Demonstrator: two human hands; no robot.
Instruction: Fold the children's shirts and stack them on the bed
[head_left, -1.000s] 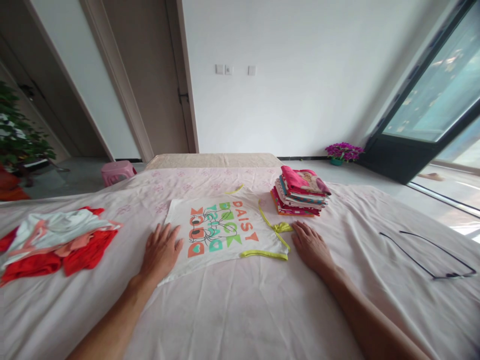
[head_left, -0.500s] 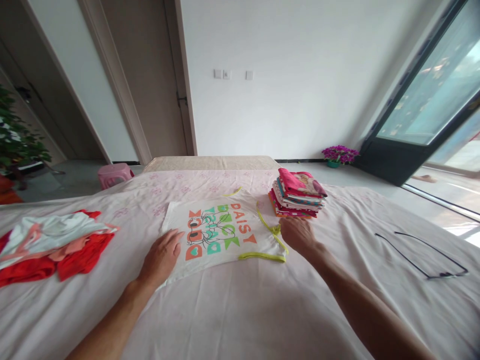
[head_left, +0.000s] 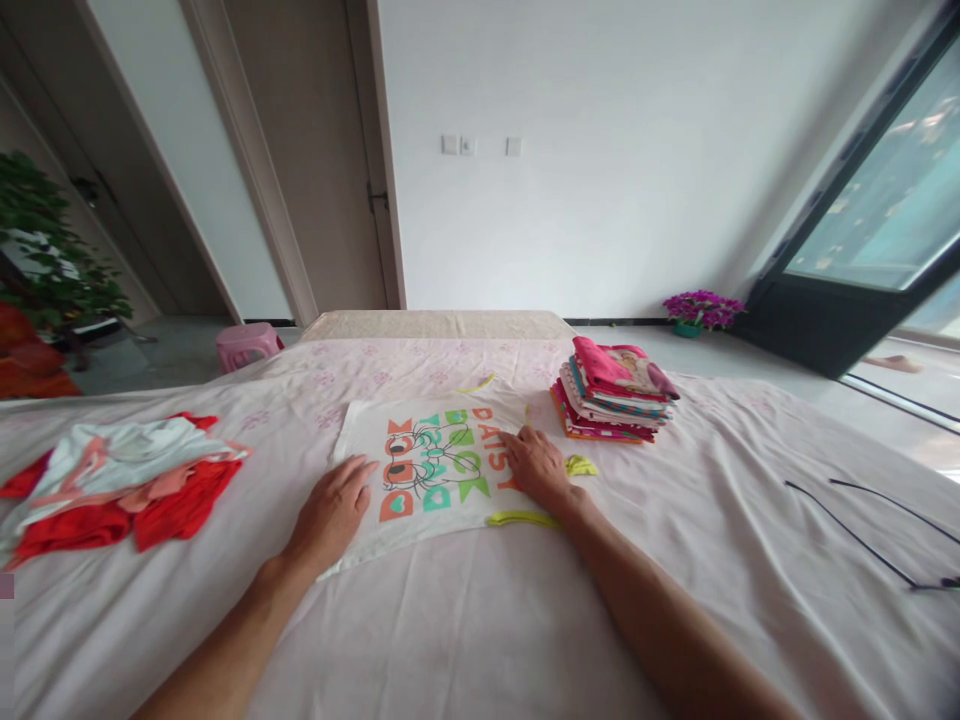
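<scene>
A white sleeveless children's top (head_left: 442, 535) with yellow-green trim and a colourful "DAISY DUCK" print lies spread flat on the pale pink bedsheet (head_left: 420, 640). My left hand (head_left: 334, 508) rests on its hem at the left, fingers stretched out and holding nothing. Over the neck end of the print lies my right hand (head_left: 536, 465), its fingers extended flat on the fabric. Part of the lettering and the neckline is hidden under it. A yellow-green bow (head_left: 581, 466) sticks out just beyond that hand.
A stack of folded clothes (head_left: 615, 392) stands behind my right hand. At the left lies a loose pile of red and white clothes (head_left: 127, 480). Black-framed glasses (head_left: 862, 540) rest at the right. Beyond the bed are a pink stool (head_left: 249, 342) and purple flowers (head_left: 701, 310).
My right hand has moved left from the bow at the neckline onto the printed front, and its fingers have spread out. The left hand stays on the hem. The view has shifted slightly left.
</scene>
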